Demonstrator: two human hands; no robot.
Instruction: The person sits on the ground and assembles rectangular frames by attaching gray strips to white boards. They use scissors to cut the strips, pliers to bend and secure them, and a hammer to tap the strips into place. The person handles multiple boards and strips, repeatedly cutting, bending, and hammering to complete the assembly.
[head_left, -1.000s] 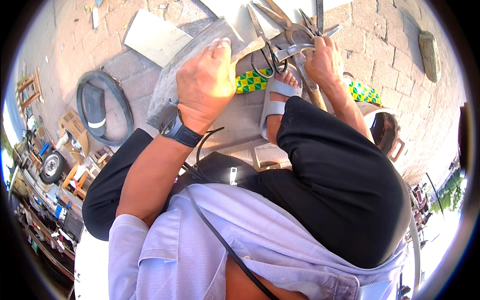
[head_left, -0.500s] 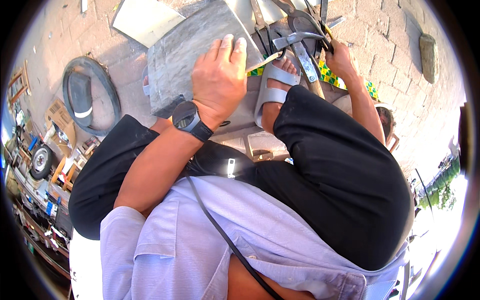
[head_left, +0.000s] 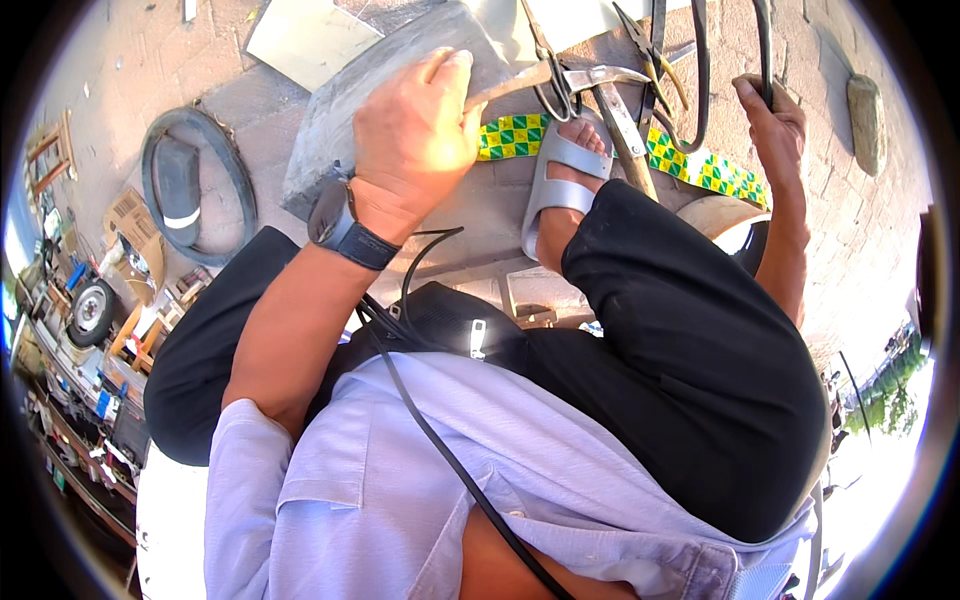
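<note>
Left fingers [head_left: 455,73] clenched on wooden-handled hammer [head_left: 518,84], at edge of grey slab [head_left: 330,120]; right fingers [head_left: 788,105] grasping black handle [head_left: 766,45], open brick paving [head_left: 838,215] rightward.

Pale lavender shirt [head_left: 430,400], short sleeve [head_left: 248,440], patch pocket [head_left: 325,470] lower left of frame, front open at bottom centre. Black trousers [head_left: 690,370]. From here: dark watch [head_left: 330,213], black strap. Grey two-strap sandal [head_left: 580,156], upper centre. Thin black cable [head_left: 440,444] crosses the shirt.
</note>
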